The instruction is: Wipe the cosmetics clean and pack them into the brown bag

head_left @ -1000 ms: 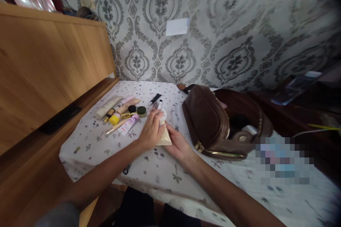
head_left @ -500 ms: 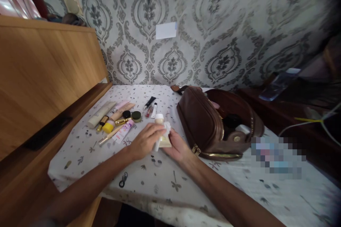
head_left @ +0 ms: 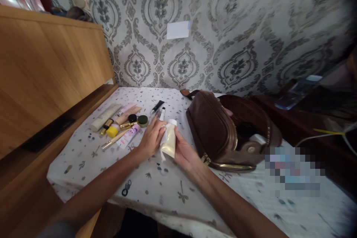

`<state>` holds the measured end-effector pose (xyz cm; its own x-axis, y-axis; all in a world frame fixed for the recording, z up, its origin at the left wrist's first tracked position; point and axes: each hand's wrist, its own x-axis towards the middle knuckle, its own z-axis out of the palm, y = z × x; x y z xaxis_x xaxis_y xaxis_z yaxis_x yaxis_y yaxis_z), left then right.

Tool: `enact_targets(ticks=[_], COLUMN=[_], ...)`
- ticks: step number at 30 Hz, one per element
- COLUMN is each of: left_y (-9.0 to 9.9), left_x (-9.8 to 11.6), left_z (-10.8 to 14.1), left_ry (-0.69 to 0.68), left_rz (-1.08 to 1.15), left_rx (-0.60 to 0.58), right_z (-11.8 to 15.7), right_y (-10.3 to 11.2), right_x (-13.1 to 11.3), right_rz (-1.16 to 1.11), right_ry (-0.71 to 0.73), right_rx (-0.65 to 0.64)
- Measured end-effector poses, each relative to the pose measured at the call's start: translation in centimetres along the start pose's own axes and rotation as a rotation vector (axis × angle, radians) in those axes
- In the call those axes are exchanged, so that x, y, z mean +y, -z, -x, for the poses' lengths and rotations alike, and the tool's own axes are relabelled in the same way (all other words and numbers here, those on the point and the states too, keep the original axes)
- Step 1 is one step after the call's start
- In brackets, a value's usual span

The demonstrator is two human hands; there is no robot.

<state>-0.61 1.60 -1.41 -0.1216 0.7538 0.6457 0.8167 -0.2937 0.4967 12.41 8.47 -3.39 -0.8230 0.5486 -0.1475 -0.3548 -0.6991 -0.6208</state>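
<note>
The tube [head_left: 169,142] is flanked — cosmetics [head_left: 125,117] left, bag [head_left: 209,124] right.

The left forearm [head_left: 103,184] and right forearm [head_left: 231,199], both bare, slant forward and inward, the 2 hands close together. The left hand [head_left: 151,139] shows its back, fingers bent; the right hand [head_left: 185,153] faces inward, fingers partly hidden.

Tube [head_left: 169,142] between hands [head_left: 152,138] [head_left: 184,153], bag [head_left: 210,126] right

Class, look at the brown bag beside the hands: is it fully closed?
No: the brown bag gapes open, with a white item showing inside.
</note>
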Motion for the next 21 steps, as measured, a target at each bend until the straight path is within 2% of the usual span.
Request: enact_targets(ticks=[4, 7, 10, 14, 16, 21], left_y=[0.2, -0.1, -0.2, 0.5, 0.9, 1.2], left_x=[1.3, 1.7, 1.3, 0.1, -0.1, 2.3], left_z=[1.2, 1.4, 0.5, -1.7, -2.2, 0.0], left_ry=[-0.125, -0.167, -0.118, 0.031, 0.044, -0.156], left_rz=[0.148, 0.158, 0.085, -0.055, -0.089, -0.001], left_rx=[-0.067, -0.095, -0.098, -0.045, -0.050, -0.198], right_z=[-0.4, -0.5, -0.2, 0.5, 0.8, 0.6], right_y=[1.1, 1.2, 0.6, -0.5, -0.8, -0.5], right_x=[-0.9, -1.0, -0.5, 0.2, 0.3, 0.1], right_rz=[0.005, 0.062, 0.118, 0.225, 0.299, 0.315], right_ry=[0.047, 0.070, 0.062, 0.176, 0.224, 0.328], right_rx=[0.094, 0.193, 0.228, 0.240, 0.226, 0.246])
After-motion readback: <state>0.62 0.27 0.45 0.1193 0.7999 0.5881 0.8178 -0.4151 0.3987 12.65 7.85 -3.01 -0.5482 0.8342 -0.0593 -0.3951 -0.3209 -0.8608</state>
